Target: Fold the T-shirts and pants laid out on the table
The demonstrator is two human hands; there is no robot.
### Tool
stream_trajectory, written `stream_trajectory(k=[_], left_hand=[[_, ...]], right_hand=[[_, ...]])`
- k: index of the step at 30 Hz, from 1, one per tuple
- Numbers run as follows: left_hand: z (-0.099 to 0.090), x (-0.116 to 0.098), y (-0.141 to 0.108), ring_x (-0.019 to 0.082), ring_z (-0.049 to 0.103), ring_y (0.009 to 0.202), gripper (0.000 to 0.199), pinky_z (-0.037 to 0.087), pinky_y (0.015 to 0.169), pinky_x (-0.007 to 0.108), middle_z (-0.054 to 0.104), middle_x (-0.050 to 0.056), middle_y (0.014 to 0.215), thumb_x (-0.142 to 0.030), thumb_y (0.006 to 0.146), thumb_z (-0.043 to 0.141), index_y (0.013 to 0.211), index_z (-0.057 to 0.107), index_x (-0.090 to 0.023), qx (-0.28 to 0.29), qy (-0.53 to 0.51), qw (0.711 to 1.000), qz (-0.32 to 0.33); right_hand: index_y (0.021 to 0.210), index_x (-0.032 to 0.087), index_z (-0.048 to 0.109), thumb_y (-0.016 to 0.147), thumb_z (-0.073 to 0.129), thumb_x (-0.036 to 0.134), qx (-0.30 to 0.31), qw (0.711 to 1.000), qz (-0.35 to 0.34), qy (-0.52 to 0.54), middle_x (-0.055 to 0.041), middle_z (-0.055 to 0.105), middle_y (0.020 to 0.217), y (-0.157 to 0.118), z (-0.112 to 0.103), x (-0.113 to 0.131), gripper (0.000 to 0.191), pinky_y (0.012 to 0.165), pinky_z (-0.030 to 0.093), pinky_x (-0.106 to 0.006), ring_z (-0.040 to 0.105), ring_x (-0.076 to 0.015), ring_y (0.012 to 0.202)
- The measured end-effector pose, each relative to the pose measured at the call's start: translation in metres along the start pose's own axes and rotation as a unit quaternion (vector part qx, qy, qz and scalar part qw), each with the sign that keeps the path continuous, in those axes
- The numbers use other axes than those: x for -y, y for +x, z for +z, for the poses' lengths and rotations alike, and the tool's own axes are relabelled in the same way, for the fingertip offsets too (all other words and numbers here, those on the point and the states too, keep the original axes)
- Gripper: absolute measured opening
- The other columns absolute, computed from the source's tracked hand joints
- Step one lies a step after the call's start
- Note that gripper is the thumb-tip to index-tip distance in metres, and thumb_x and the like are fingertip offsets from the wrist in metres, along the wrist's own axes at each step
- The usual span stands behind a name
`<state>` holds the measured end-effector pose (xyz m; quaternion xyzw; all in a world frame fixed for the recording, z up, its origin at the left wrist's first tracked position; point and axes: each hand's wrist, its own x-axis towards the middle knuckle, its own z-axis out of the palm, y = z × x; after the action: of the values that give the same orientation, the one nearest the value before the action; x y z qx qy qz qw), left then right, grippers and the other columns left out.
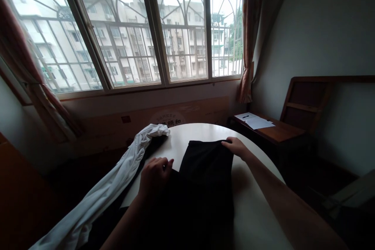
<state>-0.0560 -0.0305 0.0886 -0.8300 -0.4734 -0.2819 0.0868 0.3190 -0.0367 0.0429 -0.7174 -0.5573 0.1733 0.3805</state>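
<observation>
The far right corner of a black cloth garment (pixel 206 168), laid on a round, glossy white bench (pixel 260 183), is pinched between the thumb and fingers of the right hand (pixel 236 147). The left hand (pixel 156 175) is held with fingers curled beside the garment's left edge, but whether any cloth is gripped in it cannot be told. Along the bench's left side, a crumpled white cloth garment (pixel 123 177) is draped.
</observation>
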Motion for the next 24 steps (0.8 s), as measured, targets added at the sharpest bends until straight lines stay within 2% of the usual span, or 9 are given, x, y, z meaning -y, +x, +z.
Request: stream_trajectory(k=[3,5,8,11,13,16,18,21,24], left_hand=[[0.002,0.005,0.001,0.024,0.059,0.066,0.049,0.036,0.065,0.034,0.063,0.006,0.063,-0.054,0.095,0.039,0.064,0.060,-0.023,0.049,0.026,0.998,-0.034],[0.003,0.002,0.001,0.026,0.061,0.067,0.050,0.038,0.068,0.036,0.065,0.007,0.063,-0.056,0.094,0.042,0.065,0.064,-0.022,0.087,0.036,0.995,-0.036],[0.002,-0.012,-0.002,0.031,0.065,0.083,0.040,0.044,0.085,0.043,0.072,0.010,0.081,-0.055,0.090,0.052,0.077,0.072,-0.023,0.074,-0.012,0.997,0.000],[0.005,-0.031,-0.008,0.034,0.064,0.108,0.039,0.046,0.098,0.046,0.072,0.011,0.113,-0.055,0.086,0.060,0.108,0.073,-0.026,0.081,-0.186,0.979,0.019],[0.011,-0.039,-0.013,0.034,0.062,0.116,0.053,0.048,0.100,0.045,0.068,0.010,0.127,-0.056,0.082,0.066,0.125,0.066,-0.026,0.139,-0.312,0.940,0.018],[0.027,-0.042,-0.021,0.036,0.064,0.113,0.059,0.052,0.097,0.045,0.071,0.010,0.123,-0.057,0.077,0.070,0.126,0.065,-0.023,0.192,-0.421,0.886,-0.028],[0.037,-0.039,-0.023,0.036,0.066,0.111,0.053,0.054,0.095,0.045,0.072,0.011,0.118,-0.056,0.077,0.068,0.116,0.069,-0.021,0.170,-0.450,0.871,-0.100],[0.044,-0.032,-0.019,0.035,0.068,0.105,0.044,0.055,0.091,0.046,0.074,0.013,0.110,-0.053,0.076,0.067,0.102,0.069,-0.018,0.137,-0.489,0.831,-0.225],[0.040,-0.025,-0.013,0.031,0.071,0.090,0.034,0.058,0.081,0.041,0.076,0.009,0.093,-0.050,0.077,0.064,0.092,0.068,-0.019,0.116,-0.527,0.787,-0.299]], right_hand=[[0.086,0.014,0.067,0.082,0.063,0.035,-0.043,0.995,0.016,0.083,-0.0060,0.069,0.081,-0.002,-0.013,0.000,0.022,0.065,0.046,-0.026,0.064,-0.0192,0.077],[0.092,0.015,0.066,0.081,0.066,0.035,-0.022,0.982,0.051,0.183,-0.0059,0.069,0.082,-0.005,-0.019,0.001,0.023,0.062,0.048,-0.027,0.064,-0.0189,0.072],[0.104,0.018,0.064,0.086,0.065,0.043,0.075,0.916,0.026,0.393,-0.0059,0.070,0.091,-0.016,-0.015,0.015,0.031,0.064,0.052,-0.028,0.067,-0.0183,0.074],[0.116,0.024,0.061,0.088,0.067,0.045,0.181,0.832,-0.073,0.520,-0.0052,0.071,0.109,-0.038,0.003,0.044,0.036,0.081,0.056,-0.030,0.070,-0.0188,0.092],[0.130,0.027,0.057,0.087,0.072,0.039,0.298,0.799,-0.124,0.507,-0.0062,0.069,0.122,-0.056,0.014,0.064,0.048,0.094,0.053,-0.035,0.068,-0.0208,0.108],[0.149,0.030,0.045,0.086,0.073,0.029,0.442,0.779,-0.194,0.400,-0.0083,0.066,0.131,-0.069,0.022,0.078,0.068,0.106,0.047,-0.040,0.063,-0.0223,0.121],[0.148,0.028,0.047,0.090,0.068,0.029,0.408,0.816,-0.222,0.344,-0.0082,0.069,0.125,-0.065,0.022,0.073,0.062,0.104,0.048,-0.042,0.065,-0.0223,0.116],[0.137,0.022,0.059,0.092,0.059,0.033,0.189,0.929,-0.206,0.242,-0.0087,0.072,0.113,-0.043,0.020,0.046,0.046,0.098,0.052,-0.042,0.068,-0.0229,0.105],[0.140,0.019,0.057,0.090,0.061,0.038,0.051,0.988,-0.135,0.056,-0.0141,0.066,0.129,-0.020,0.018,0.012,0.054,0.105,0.046,-0.044,0.061,-0.0273,0.120]])
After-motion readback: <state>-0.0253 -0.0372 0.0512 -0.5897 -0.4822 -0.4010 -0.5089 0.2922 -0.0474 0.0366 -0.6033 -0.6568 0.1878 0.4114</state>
